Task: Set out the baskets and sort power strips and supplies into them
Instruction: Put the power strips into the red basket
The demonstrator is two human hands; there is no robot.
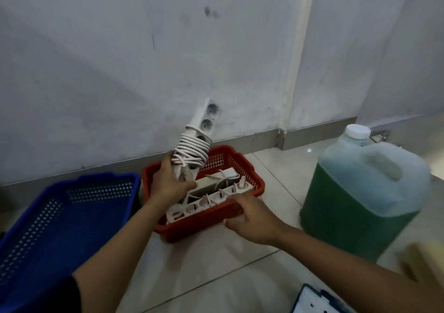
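A red perforated basket (249, 171) stands on the tiled floor by the wall. Inside lie white power strips (209, 201) with loose cords. My left hand (168, 183) grips the lower end of another white power strip (200, 126), its cord coiled round it, held upright and tilted above the basket's left side. My right hand (252, 219) rests on the basket's near right rim, fingers curled against it. A blue perforated basket (60, 219) stands to the left, and I see nothing in it.
A large translucent jug of green liquid (365, 197) with a white cap stands right of the red basket. A blurred yellowish object (425, 262) sits at the right edge. A blue-and-white item (314, 300) shows at the bottom. The wall and baseboard run behind.
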